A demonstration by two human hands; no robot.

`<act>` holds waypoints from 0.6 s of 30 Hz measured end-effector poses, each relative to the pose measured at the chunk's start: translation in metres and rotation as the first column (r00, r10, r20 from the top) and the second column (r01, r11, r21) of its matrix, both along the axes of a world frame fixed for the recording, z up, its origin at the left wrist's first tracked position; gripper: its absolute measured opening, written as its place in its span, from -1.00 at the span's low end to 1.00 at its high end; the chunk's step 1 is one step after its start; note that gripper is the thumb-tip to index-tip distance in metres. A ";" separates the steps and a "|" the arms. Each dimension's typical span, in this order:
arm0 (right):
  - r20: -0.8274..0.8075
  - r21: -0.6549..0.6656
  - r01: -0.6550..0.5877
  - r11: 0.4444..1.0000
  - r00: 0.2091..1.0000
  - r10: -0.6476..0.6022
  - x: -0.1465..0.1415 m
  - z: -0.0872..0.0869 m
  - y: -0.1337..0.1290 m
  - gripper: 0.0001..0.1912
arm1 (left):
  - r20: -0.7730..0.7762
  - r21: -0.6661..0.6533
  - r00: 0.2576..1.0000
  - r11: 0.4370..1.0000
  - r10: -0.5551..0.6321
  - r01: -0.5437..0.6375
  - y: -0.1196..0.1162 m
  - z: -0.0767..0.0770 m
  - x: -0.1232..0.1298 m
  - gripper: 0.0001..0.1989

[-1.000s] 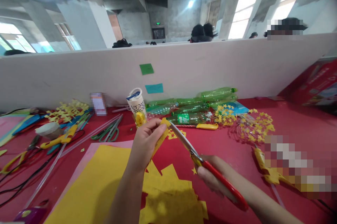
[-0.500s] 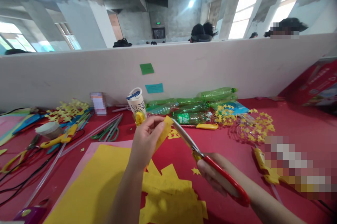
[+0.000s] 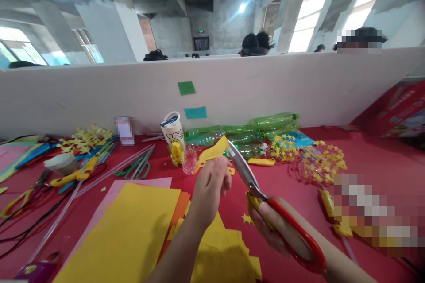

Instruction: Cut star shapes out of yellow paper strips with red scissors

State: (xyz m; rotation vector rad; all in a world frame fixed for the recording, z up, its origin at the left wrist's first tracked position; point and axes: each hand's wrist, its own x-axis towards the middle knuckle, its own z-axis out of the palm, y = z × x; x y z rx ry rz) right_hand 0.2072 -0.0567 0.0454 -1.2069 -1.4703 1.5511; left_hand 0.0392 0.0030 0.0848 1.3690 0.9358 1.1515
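In the middle, my left hand (image 3: 212, 185) pinches a small piece of yellow paper (image 3: 213, 149), with the paper sticking up beyond the fingers. The tips of the scissors (image 3: 245, 170) are at the right corner of that paper. Round the red and yellow handles of the scissors, my right hand (image 3: 272, 225) is closed. Cut yellow pieces (image 3: 226, 252) lie in a pile below my left forearm. Small yellow stars (image 3: 246, 218) rest on the red table just left of my right hand.
Large yellow sheets (image 3: 129, 225) lie at the left front. Green scissors (image 3: 141, 165), a white cup (image 3: 172, 128), green bottles (image 3: 275, 121) and star garlands (image 3: 327, 159) stand or lie further back. A white partition (image 3: 232, 92) crosses behind the table.
My left hand has moved right and turned, and the yellow paper now lies flatter, pointing right. The scissors have shifted slightly right and down. A clear cup and orange paper are now uncovered.
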 end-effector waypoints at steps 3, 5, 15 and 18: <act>-0.009 0.024 -0.015 1.000 1.000 0.015 -0.004 0.002 -0.002 -0.45 | 0.130 -0.005 0.971 0.980 0.200 -0.201 0.002 0.000 -0.003 -0.57; 0.048 0.028 -0.013 1.000 0.999 0.012 -0.005 0.002 -0.001 -0.45 | 0.162 -0.025 0.944 0.958 0.286 -0.286 0.004 0.001 -0.005 -0.60; 0.304 0.200 -0.144 0.969 0.950 0.079 -0.002 0.016 0.001 -0.44 | -0.028 0.036 0.956 0.956 0.293 -0.292 0.004 0.011 -0.020 -0.60; 0.349 0.214 -0.185 0.959 0.932 0.102 0.000 0.017 0.000 -0.45 | 0.023 0.025 0.938 0.938 0.345 -0.345 0.006 0.006 -0.020 -0.63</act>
